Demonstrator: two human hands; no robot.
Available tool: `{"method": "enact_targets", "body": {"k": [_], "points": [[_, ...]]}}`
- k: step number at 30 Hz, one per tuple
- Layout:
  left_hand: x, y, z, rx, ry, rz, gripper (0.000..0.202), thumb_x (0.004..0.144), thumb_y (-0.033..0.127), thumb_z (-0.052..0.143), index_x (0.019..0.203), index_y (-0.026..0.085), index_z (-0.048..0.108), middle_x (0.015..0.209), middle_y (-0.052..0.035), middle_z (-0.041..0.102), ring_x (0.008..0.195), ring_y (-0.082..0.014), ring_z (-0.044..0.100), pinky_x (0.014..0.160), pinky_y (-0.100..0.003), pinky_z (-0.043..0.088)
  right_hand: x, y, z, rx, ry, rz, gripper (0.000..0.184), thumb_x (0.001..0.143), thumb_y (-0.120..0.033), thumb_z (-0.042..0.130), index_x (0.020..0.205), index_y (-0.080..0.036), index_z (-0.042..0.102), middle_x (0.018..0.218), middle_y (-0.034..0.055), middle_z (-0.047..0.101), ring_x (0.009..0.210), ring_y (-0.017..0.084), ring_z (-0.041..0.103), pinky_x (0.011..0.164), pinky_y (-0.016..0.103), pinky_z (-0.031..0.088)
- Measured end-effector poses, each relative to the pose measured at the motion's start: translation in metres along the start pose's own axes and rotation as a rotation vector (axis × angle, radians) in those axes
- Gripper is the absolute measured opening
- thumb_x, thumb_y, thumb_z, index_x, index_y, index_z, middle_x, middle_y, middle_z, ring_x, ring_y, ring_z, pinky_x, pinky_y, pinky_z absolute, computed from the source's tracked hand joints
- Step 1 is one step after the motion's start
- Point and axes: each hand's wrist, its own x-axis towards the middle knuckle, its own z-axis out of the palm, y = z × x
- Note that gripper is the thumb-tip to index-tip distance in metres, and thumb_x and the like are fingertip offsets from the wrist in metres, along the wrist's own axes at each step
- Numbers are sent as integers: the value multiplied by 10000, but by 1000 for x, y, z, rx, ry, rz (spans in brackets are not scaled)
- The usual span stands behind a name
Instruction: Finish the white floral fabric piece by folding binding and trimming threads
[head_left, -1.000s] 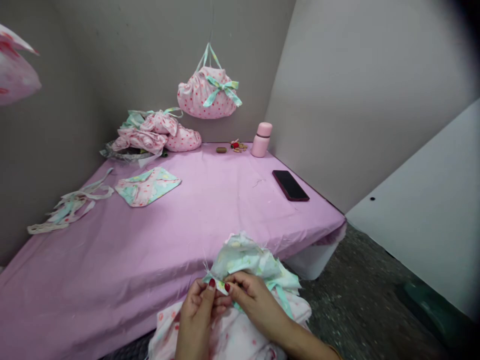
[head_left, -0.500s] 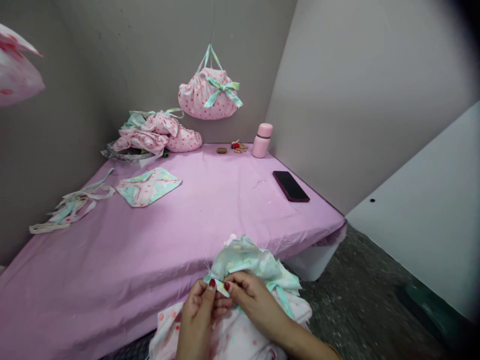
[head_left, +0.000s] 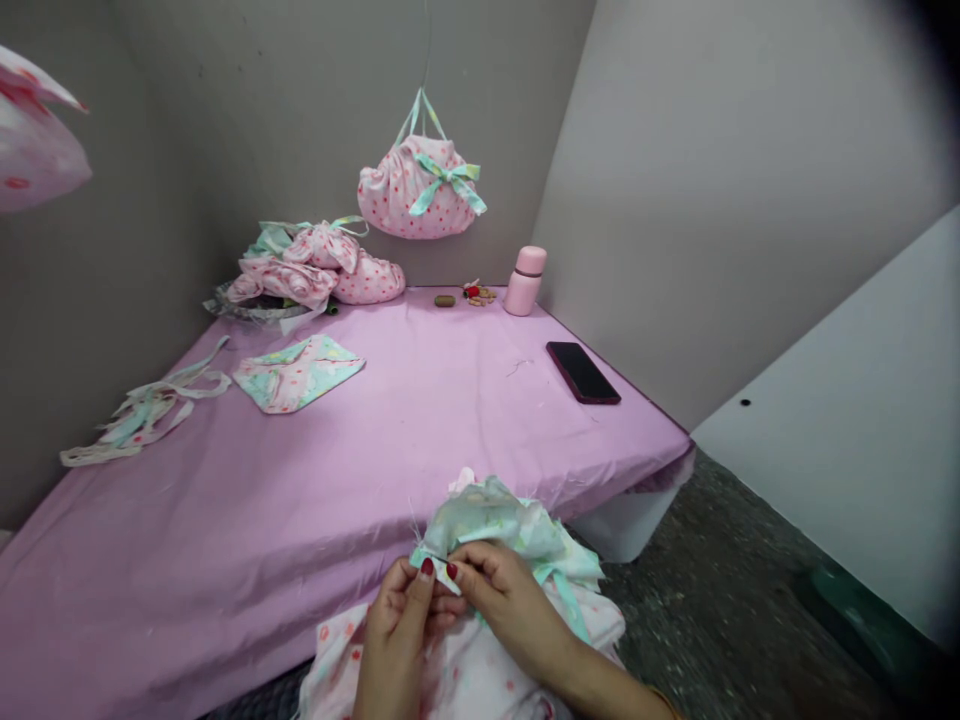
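My left hand point(head_left: 396, 630) and my right hand point(head_left: 504, 598) meet at the bottom centre, thumbs and fingers pinched together on the edge of a bunched mint-green printed cloth point(head_left: 502, 522). Under it lies white cloth with pink dots point(head_left: 465, 680), resting in my lap. Both hands sit just in front of the near edge of a low table covered in pink fabric point(head_left: 315, 480).
On the table lie a dark phone point(head_left: 583, 372), a pink bottle point(head_left: 524, 279), small beads point(head_left: 475, 293), a folded mint cloth piece point(head_left: 296, 372), ribbon strips point(head_left: 142, 412) and a pile of pink bags point(head_left: 311, 268). A finished pink bag point(head_left: 420, 185) hangs on the wall.
My pinching fingers have shifted slightly along the mint cloth's edge and the bunch has sunk a little. Nothing on the table has moved.
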Motion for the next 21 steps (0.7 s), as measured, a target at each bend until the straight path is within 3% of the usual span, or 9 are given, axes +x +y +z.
{"method": "enact_targets", "body": {"k": [16, 21], "points": [[2, -3, -4, -6, -78, 11, 218, 671, 340, 742, 728, 159, 635, 566, -3, 662, 539, -121, 608, 522, -168, 471, 6, 0, 1, 19, -49, -3, 275, 855, -292, 440, 630, -153, 516, 583, -16, 449, 577, 120, 423, 556, 220, 348], [3, -3, -5, -12, -88, -3, 235, 668, 353, 743, 751, 162, 637, 615, -9, 679, 550, -121, 601, 534, -179, 470, 4, -1, 0, 64, 26, -46, 142, 826, -280, 491, 794, -169, 573, 815, 46, 614, 783, 182, 551, 751, 288, 430]]}}
